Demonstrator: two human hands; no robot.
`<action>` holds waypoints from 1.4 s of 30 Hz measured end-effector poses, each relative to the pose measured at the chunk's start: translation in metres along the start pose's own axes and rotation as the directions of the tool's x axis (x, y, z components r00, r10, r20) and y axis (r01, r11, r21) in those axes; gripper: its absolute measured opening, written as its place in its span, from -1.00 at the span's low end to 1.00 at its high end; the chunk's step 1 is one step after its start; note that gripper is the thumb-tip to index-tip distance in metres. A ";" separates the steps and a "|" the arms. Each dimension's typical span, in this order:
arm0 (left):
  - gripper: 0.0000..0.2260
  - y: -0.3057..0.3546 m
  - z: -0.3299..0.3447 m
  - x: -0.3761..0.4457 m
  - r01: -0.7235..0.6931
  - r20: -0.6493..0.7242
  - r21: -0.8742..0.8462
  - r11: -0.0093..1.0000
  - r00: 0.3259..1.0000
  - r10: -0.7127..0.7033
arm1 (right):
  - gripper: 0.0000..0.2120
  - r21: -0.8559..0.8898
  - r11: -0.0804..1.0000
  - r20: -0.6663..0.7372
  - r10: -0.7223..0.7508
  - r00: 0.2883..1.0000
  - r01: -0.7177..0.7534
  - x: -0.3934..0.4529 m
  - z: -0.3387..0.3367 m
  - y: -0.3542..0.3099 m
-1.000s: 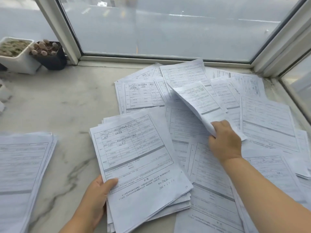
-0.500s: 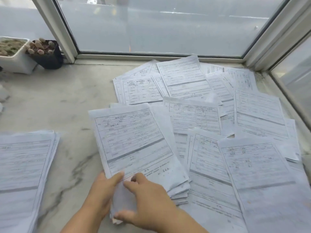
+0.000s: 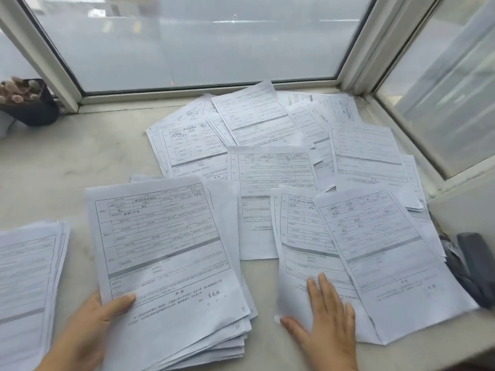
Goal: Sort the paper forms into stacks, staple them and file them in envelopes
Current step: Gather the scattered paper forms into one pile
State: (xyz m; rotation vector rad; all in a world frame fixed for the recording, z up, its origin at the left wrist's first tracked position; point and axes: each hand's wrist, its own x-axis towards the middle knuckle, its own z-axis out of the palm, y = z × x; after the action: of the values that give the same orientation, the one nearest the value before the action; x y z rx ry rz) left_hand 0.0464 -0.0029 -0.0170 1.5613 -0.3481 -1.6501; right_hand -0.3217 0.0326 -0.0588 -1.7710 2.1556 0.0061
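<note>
1. Two hands show: the left hand (image 3: 85, 330) near left and the right hand (image 3: 326, 317) near centre-right.
2. Two gathered stacks of forms lie on the marble sill (image 3: 67, 162): a held stack (image 3: 166, 263) in the near middle, and a second stack (image 3: 26, 285) at the left edge, cut off by the frame.
3. Loose forms (image 3: 270, 178) are spread over the centre and right of the sill, overlapping one another up to the window frame (image 3: 209, 85); at least eight separate sheets can be made out, and the exact total cannot be told because they cover each other.
4. One dark plant pot (image 3: 32, 105) with pale round plants stands far left by the window.
5. One dark grey stapler-like object (image 3: 474, 266) lies at the right edge, partly covered by the nearest right-hand sheets.
6. The left hand grips the held stack at its near left corner, thumb on top of the top sheet and the other fingers hidden beneath.
7. The right hand lies flat and open, fingers spread, palm down on the near end of a loose form (image 3: 302, 236) just right of the held stack; it presses on the sheet without clasping it.
8. That form lies partly beneath another loose sheet (image 3: 385, 253) to its right.
</note>
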 end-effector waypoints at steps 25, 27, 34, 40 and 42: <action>-0.59 -0.068 0.063 -0.069 0.150 0.090 -0.019 0.989 0.985 -0.148 | -0.23 0.464 0.844 0.382 -0.466 0.798 0.271 -0.066 -0.034 -0.062; -0.68 -0.072 0.062 -0.067 0.137 0.079 0.024 0.990 0.987 -0.139 | -0.12 0.381 0.892 0.097 -0.301 0.948 0.244 -0.045 -0.043 -0.016; -0.32 -0.069 0.057 -0.062 0.079 0.200 0.057 0.995 0.976 -0.089 | 0.24 0.009 0.980 0.082 0.196 0.977 -0.197 0.001 -0.062 0.154; -0.54 -0.065 0.070 -0.062 0.118 0.306 -0.060 0.991 0.947 -0.095 | -0.45 0.223 0.961 -0.288 0.228 0.930 -0.166 0.016 -0.048 0.161; -0.67 -0.062 0.080 -0.057 0.134 0.319 -0.082 0.988 0.942 -0.102 | -0.59 0.371 0.897 -0.264 0.351 0.898 -0.241 0.021 -0.061 0.161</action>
State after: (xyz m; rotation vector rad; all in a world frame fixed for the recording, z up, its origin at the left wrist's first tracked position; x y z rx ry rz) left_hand -0.0567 0.0504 -0.0045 1.2637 -0.3334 -1.9845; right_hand -0.4941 0.0345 -0.0420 -1.3056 2.4628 -0.5779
